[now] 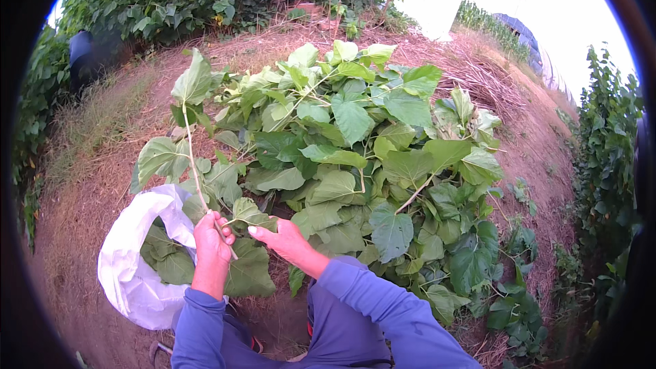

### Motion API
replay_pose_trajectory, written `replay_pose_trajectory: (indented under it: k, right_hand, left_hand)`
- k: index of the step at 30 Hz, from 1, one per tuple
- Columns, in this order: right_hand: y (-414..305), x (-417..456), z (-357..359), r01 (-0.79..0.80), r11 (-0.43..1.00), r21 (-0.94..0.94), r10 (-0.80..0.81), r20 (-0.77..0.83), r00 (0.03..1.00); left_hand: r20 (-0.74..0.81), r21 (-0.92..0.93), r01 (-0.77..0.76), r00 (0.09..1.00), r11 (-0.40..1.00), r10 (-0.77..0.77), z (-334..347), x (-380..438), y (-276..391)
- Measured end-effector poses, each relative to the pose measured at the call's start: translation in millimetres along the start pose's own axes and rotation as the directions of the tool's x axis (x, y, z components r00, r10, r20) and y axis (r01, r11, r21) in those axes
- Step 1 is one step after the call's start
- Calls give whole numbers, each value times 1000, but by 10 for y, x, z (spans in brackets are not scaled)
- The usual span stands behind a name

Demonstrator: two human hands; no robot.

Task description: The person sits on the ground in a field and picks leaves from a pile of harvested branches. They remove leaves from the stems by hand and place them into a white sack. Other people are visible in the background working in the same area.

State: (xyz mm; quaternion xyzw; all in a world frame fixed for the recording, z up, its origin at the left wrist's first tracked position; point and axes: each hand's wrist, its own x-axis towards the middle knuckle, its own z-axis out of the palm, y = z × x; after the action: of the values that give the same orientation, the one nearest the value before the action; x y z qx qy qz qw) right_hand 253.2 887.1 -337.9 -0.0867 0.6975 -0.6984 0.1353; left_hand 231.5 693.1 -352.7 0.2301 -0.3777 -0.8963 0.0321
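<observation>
My left hand (pixel 212 243) is closed around the lower part of a leafy branch (pixel 192 161), whose top points away from me. Beside it, my right hand (pixel 287 241) has its thumb and fingers on a green leaf (pixel 252 214) that grows from this branch. A white plastic sack (pixel 123 266) stands open at the left, with large green leaves (pixel 166 256) inside. Right under my hands hangs another broad leaf (pixel 250 269). In front and to the right lies a big heap of leafy cut branches (pixel 333 184).
Dry stalks (pixel 482 74) lie behind the heap. Tall leafy plants (pixel 154 0) and bricks (pixel 307 7) are at the back, vines (pixel 607 138) at the right. A curved tool (pixel 156 351), partly visible, lies near my left sleeve. A dark blue shape (pixel 81 56), unclear, is at the far left.
</observation>
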Motion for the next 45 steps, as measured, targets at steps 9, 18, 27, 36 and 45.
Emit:
replay_pose_trajectory:
  k: [9,18,27,36,45]
  right_hand:
    - [-34,426,564,20,835,550,2,-40,999]
    - [260,592,517,27,954,299,77,-330,941]
    - [299,576,519,95,882,461,54,-298,953]
    - [203,503,660,230,745,626,-142,-187,972]
    - [147,356,674,214,796,566,-157,-149,976]
  left_hand:
    - [-29,109,-5,1000,994,8,36,33,-184]
    - [-1,337,-44,999,941,47,151,-182,-527]
    - [56,300,51,996,953,-71,-32,34,-555]
    - [-51,128,-25,998,991,32,59,152,-704]
    - [22,160,34,999,987,-38,40,439,-643]
